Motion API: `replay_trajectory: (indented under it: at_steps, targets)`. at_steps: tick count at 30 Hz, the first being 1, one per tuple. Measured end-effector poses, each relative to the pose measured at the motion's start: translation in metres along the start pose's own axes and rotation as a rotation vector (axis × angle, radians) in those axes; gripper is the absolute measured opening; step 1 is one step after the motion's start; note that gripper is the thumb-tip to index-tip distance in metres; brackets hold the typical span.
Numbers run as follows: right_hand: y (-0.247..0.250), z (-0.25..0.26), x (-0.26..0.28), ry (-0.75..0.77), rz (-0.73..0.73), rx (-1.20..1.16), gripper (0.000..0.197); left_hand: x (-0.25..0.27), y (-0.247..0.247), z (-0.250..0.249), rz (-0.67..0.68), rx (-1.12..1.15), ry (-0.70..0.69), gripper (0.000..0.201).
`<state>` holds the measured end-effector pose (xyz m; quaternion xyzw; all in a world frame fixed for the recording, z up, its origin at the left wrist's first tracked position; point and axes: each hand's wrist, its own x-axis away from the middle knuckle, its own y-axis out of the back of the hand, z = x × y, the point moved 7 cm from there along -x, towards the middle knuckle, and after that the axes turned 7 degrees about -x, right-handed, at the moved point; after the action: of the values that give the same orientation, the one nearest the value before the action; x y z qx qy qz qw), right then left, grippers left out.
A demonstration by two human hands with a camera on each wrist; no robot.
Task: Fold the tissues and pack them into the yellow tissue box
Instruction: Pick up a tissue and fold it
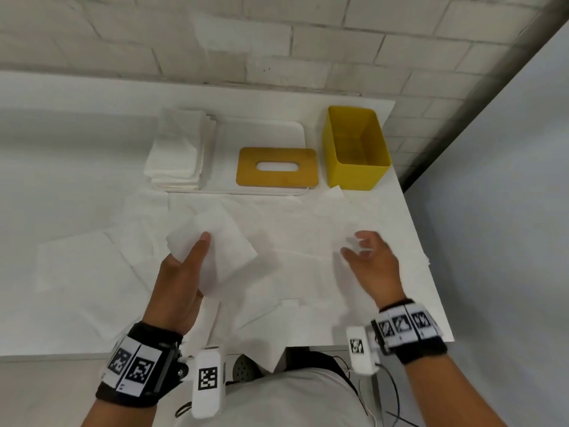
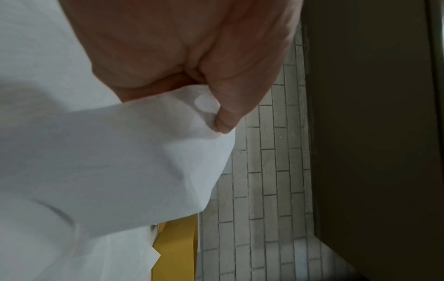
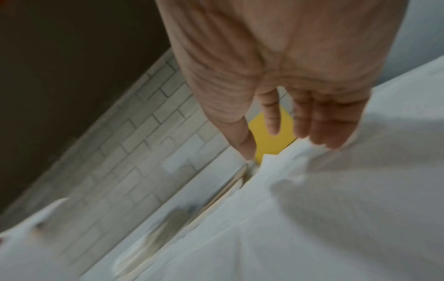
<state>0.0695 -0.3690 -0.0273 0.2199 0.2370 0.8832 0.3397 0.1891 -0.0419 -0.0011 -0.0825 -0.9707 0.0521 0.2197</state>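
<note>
My left hand (image 1: pixel 200 241) holds a folded white tissue (image 1: pixel 228 251) above the table, thumb on top; in the left wrist view the thumb of this hand (image 2: pixel 223 117) pinches the tissue (image 2: pixel 120 161). My right hand (image 1: pixel 354 245) hovers with loose fingers and nothing in it over several unfolded tissues (image 1: pixel 295 272) spread on the table. In the right wrist view that hand (image 3: pixel 273 131) shows straight fingers above these tissues (image 3: pixel 336 209). The yellow tissue box (image 1: pixel 357 149) stands open and empty at the back right, also visible as yellow box (image 2: pixel 177 247) and yellow box (image 3: pixel 271 144).
A wooden lid with a slot (image 1: pixel 277 167) lies on a white tray (image 1: pixel 261 127) left of the box. A stack of folded tissues (image 1: pixel 178 149) sits on the tray's left end. The table's right edge (image 1: pixel 431 272) runs close to my right hand.
</note>
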Motion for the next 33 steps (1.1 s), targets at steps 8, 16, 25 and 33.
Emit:
replay_trajectory:
  at_steps: [8,16,25,33]
  targets:
    - [0.002,-0.017,-0.053,-0.196,-0.055,-0.012,0.058,0.01,0.002,0.006,0.004,0.007,0.026,0.023]
    - [0.013,0.012,-0.049,0.015,-0.016,-0.206,0.007,0.015,0.009,-0.002,-0.013,0.011,-0.005,0.028]
    - [0.051,0.142,0.026,0.281,0.412,-0.58,0.011,0.016,-0.005,-0.043,0.011,-0.043,-0.114,0.017]
    - [0.056,0.18,0.053,0.271,0.519,-0.721,0.016,0.016,-0.016,-0.073,0.033,-0.063,-0.204,0.018]
